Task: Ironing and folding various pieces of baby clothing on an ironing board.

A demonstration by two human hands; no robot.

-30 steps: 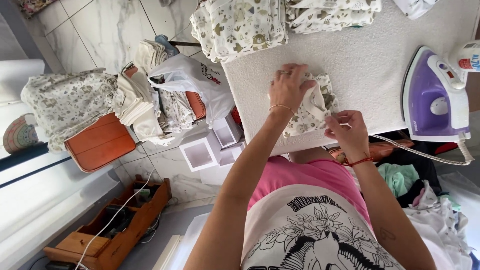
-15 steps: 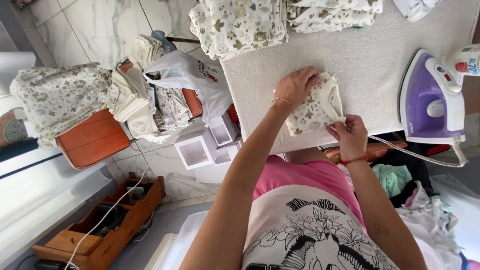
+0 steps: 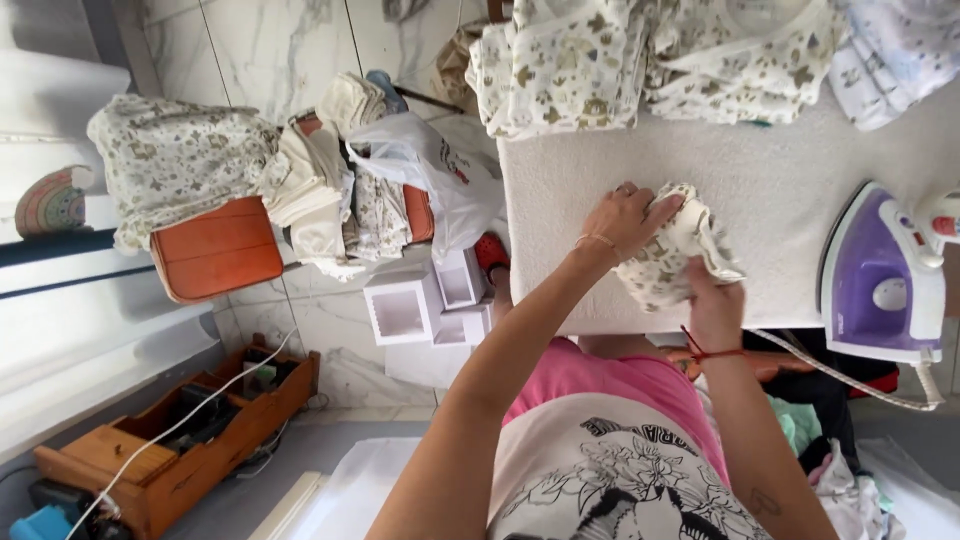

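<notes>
A small folded cream garment with a brown print (image 3: 672, 262) lies near the front edge of the white ironing surface (image 3: 760, 190). My left hand (image 3: 625, 218) grips its left side, fingers curled over the top. My right hand (image 3: 715, 298) holds its lower right corner. Both hands are on the cloth at once. A purple and white iron (image 3: 880, 280) rests on the board to the right of my hands, its cord trailing off the front edge.
More printed garments (image 3: 640, 55) are piled along the board's far edge. To the left stand an orange chair (image 3: 215, 250) heaped with clothes, a white plastic bag (image 3: 440, 175), white boxes (image 3: 420, 305) and a wooden box (image 3: 180, 440) on the floor.
The garment has been folded smaller and drawn together. My right hand moved up from the board's edge onto the cloth, next to my left hand.
</notes>
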